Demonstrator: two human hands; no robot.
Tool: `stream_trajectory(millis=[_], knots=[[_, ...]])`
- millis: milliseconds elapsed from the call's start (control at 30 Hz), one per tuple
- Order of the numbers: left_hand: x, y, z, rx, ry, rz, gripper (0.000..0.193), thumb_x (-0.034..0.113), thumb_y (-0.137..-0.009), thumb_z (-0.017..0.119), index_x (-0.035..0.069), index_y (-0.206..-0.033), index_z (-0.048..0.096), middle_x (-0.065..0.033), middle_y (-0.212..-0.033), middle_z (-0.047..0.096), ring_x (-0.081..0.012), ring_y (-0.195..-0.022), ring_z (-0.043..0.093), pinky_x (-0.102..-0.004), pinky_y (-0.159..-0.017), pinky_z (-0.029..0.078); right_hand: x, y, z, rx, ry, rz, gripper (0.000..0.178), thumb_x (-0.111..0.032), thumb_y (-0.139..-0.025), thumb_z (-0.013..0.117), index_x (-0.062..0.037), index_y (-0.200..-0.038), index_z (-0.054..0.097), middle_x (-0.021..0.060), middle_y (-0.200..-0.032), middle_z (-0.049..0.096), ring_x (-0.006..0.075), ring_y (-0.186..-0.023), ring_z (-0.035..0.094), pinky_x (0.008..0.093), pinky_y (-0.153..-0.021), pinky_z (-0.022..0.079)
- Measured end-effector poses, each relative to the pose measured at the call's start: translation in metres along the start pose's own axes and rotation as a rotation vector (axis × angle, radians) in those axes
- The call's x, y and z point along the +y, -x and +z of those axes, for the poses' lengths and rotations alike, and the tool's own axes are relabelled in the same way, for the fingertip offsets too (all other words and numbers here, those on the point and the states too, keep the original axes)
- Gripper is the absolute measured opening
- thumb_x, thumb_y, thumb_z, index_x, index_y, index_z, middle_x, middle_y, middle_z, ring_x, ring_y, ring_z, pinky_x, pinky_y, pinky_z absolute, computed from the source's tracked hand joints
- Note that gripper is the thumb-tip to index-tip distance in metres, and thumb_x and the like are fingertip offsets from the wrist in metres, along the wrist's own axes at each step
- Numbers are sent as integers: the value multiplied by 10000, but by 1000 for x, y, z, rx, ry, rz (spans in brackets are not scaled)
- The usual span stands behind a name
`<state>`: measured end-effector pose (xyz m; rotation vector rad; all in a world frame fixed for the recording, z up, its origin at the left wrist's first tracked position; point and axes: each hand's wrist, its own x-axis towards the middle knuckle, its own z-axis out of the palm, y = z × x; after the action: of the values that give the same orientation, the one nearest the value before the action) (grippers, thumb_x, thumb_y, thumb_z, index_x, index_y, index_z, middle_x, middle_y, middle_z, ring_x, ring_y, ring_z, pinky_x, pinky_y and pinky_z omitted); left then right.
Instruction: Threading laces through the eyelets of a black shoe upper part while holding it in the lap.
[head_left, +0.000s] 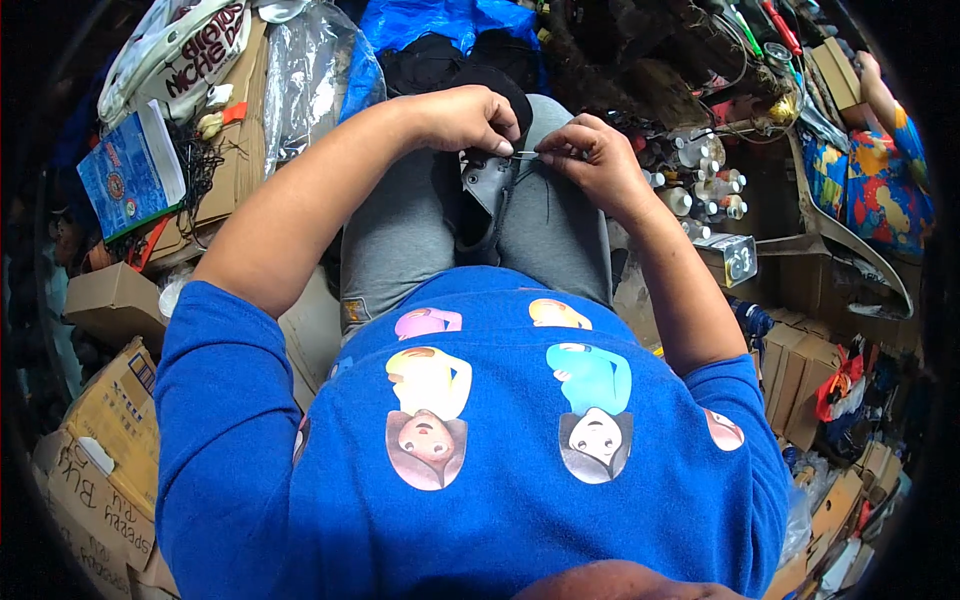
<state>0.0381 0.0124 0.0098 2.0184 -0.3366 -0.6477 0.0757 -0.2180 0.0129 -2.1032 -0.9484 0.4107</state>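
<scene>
A royal-blue knit T-shirt (510, 440) printed with cartoon figures (428, 430) is being worn by the person. Beyond its hem, the thighs are being covered by grey soft-fabric trousers (395, 235). A black leather shoe (482, 200) with an eyelet on its flap is being supported on the lap between the thighs, its lower end turned toward the body. Its upper edge is being gripped by the left hand (478, 122), whose fingers are being clamped together on the leather. A thin, pale, needle-like piece (524, 154) is being pinched by the right hand (592, 158), thumb and fingers brought together just beside the shoe. A dark thread (547, 195) is being draped over the right thigh.

To the left, a plain brown cardboard box (115, 298) is being kept near a yellow-and-brown carton (120, 415). Farther out, a blue-covered book (130, 170), a crumpled clear plastic bag (312, 85) and a white printed bag (175, 55) are being spread about. To the right, a rectangular metal tin (733, 258) is being flanked by small clear bottles with white caps (705, 180). At the far right, a multicoloured patterned cloth (885, 185) is being seen below another person's forearm (880, 98). Straight ahead, a shiny blue plastic sheet (450, 18) is being partly covered by dark, rounded items (422, 66), whose kind cannot be told.
</scene>
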Motion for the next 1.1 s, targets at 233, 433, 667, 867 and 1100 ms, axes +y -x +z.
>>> stream_trajectory(millis=[233, 433, 667, 867, 1100], knots=[[-17, 9, 5, 46, 146, 95, 197, 138, -801, 680, -25, -902, 637, -43, -917, 541, -144, -907, 534, -269, -835, 417, -3, -2, 5, -24, 9, -24, 200, -52, -710, 711, -90, -906, 719, 102, -854, 635, 227, -799, 661, 325, -724, 525], [-21, 14, 9, 96, 271, 146, 179, 134, -808, 672, -22, -887, 635, -28, -908, 540, -127, -905, 526, -272, -808, 420, 0, 1, 19, 5, 14, -57, 143, -114, -731, 710, -112, -874, 722, 78, -775, 635, 249, -780, 641, 357, -704, 491], [-28, 17, 4, 59, 291, 115, 192, 130, -821, 654, -25, -935, 653, -23, -903, 549, -122, -865, 532, -259, -778, 428, -9, 11, 37, 152, 245, -176, 139, -196, -748, 706, -207, -887, 707, -10, -742, 613, 197, -788, 565, 365, -802, 320], [-28, 13, -4, -83, 217, 76, 266, 119, -826, 627, -19, -1050, 670, -26, -867, 553, -131, -859, 525, -265, -789, 424, -11, 14, 38, 161, 286, -245, 167, -149, -745, 689, -217, -896, 709, -16, -744, 595, 188, -767, 568, 367, -817, 320], [-27, 13, -9, -106, 80, 75, 312, 74, -791, 604, 14, -1090, 670, -31, -830, 525, -143, -823, 515, -269, -785, 416, -19, 5, 29, 52, 380, -249, 194, -127, -727, 683, -219, -897, 707, -5, -762, 593, 200, -753, 581, 359, -792, 360]])
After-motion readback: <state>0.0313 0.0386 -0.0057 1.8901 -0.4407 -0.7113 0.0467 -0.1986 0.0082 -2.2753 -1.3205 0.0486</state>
